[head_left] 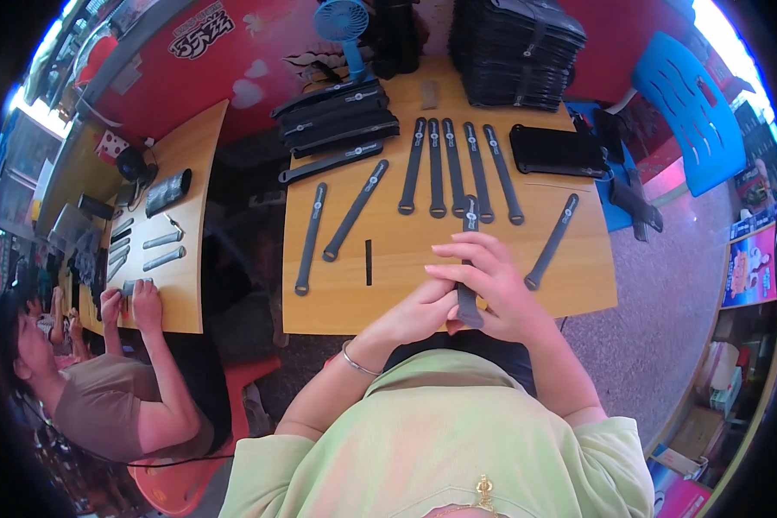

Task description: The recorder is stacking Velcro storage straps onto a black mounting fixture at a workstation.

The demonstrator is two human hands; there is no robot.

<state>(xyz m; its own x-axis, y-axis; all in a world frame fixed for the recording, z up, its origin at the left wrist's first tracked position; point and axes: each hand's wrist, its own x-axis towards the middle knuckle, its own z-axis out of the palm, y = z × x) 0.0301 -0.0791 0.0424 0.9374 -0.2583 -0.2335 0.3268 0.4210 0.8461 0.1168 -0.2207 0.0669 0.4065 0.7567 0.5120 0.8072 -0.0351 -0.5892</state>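
Observation:
A dark grey strap (469, 301) stands lengthwise between my hands at the table's near edge, its printed upper end showing past my fingers. My left hand (419, 312) is closed about its lower part from the left; those fingertips are partly hidden. From the right, my right hand (499, 283) grips the same strap, its fingers lying across the front. Similar straps with a slotted end lie flat around: several in a row (436, 168) beyond my hands, a slanted strap (356, 210) and another strap (312, 239) to the left, and one strap (552, 242) to the right.
A short black strip (369, 262) lies on the wooden table (337, 311). Strap bundles (341, 119), a blue fan (343, 26), a tall stack of black packs (520, 52) and a black pouch (557, 150) stand farther back. At left, a co-worker (121, 388) handles straps at another table.

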